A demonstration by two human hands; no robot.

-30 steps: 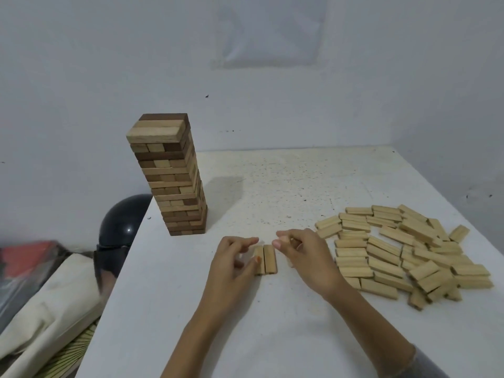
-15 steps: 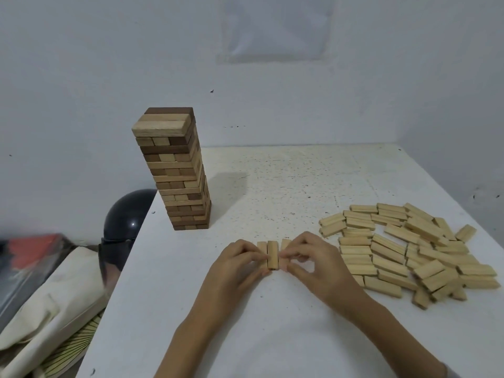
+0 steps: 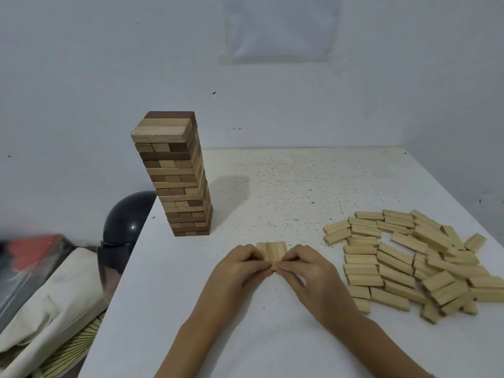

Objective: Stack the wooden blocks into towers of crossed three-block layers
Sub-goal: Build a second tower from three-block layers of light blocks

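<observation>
Lying between both hands' fingertips, three blocks (image 3: 271,251) sit side by side.

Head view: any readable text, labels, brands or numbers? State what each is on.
No readable text anywhere in this view.
Pale sheet on the wall: no print visible.
Tall tower of light and dark wooden blocks: bare wood, no marks.
Row of three light wooden blocks: plain.
Pile of loose light wooden blocks: no marks visible.
Glossy black dome-shaped helmet: no label visible.
</observation>
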